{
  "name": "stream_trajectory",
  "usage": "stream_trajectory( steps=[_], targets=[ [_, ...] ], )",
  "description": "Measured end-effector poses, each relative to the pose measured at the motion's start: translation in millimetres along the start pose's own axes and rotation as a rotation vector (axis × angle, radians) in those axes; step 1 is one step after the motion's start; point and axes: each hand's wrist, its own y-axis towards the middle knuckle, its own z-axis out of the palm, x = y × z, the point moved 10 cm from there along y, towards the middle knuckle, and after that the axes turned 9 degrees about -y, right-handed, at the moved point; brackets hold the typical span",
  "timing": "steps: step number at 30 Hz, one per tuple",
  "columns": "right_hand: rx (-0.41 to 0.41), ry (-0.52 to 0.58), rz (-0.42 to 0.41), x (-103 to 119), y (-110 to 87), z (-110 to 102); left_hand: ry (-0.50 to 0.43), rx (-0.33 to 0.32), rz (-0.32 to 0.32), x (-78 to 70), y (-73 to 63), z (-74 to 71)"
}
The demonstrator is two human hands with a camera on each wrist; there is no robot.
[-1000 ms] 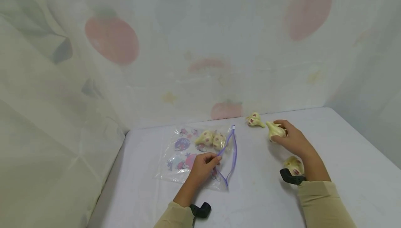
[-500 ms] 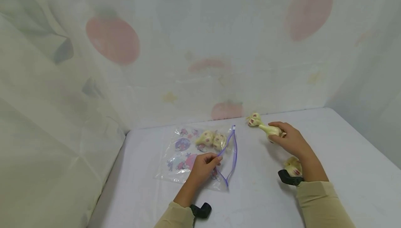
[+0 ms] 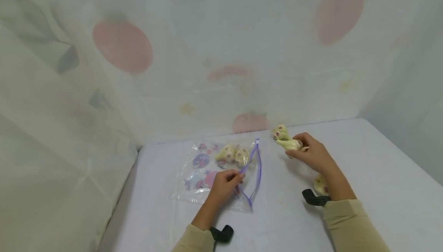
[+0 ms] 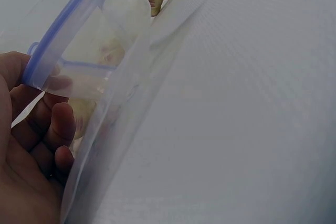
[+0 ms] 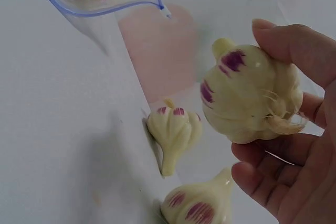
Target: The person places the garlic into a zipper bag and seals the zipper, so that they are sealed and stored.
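— Surface?
— White table (image 3: 363, 159), smooth, pushed into a corner. Draped all round with a sheer pale curtain (image 3: 214, 52) printed with faded red fruit, green leaves and small yellow stars.

— On the table?
— Clear zip bag (image 3: 204, 171) with cartoon prints and a purple zip strip, lying flat left of centre, mouth gaping toward the right. Two garlic bulbs (image 3: 233, 154) already inside, near the far end.

— Left hand?
— Left hand (image 3: 225, 184) resting on the bag, fingers curled, pinching the upper lip of the purple strip and lifting it off the lower one.

— Right hand?
— Right hand (image 3: 311, 154) raised just above the table, right of the bag's mouth, clasping a garlic bulb (image 5: 252, 95) between thumb and fingers, stalk pointing left.

— Anything loose?
— Second loose bulb (image 5: 173, 132) against the curtain, just beyond the held one. Third bulb (image 3: 320, 184) near the right wrist.
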Motion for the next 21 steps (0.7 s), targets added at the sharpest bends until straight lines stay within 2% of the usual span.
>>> stream_trajectory(
  steps=[4, 7, 8, 11, 14, 18, 21],
  targets=[
    [-0.002, -0.004, -0.014, 5.3, -0.3, 2.7, 0.0, -0.002, 0.009, -5.4, -1.9, 0.6],
    [0.01, -0.014, -0.019, 9.1, -0.3, 6.9, 0.007, -0.006, 0.003, -4.9, -1.8, 0.4],
    [0.017, -0.013, -0.023, 10.4, 0.0, 9.2, 0.009, -0.008, 0.005, -0.2, -0.1, -0.3],
    [0.045, 0.021, -0.031, 13.0, 2.5, 19.1, 0.01, -0.009, 0.0, 1.0, 0.2, -0.6],
    [0.065, 0.083, -0.076, 19.2, 4.2, 29.6, 0.006, -0.009, -0.001, 1.9, 0.4, -0.8],
    [0.052, 0.102, -0.144, 28.2, 4.4, 38.4, 0.0, -0.013, -0.013, 3.6, 0.9, -0.9],
    [0.034, 0.086, -0.138, 29.3, 4.4, 42.5, 0.0, -0.012, -0.014, 4.4, 1.4, -0.5]
  ],
)
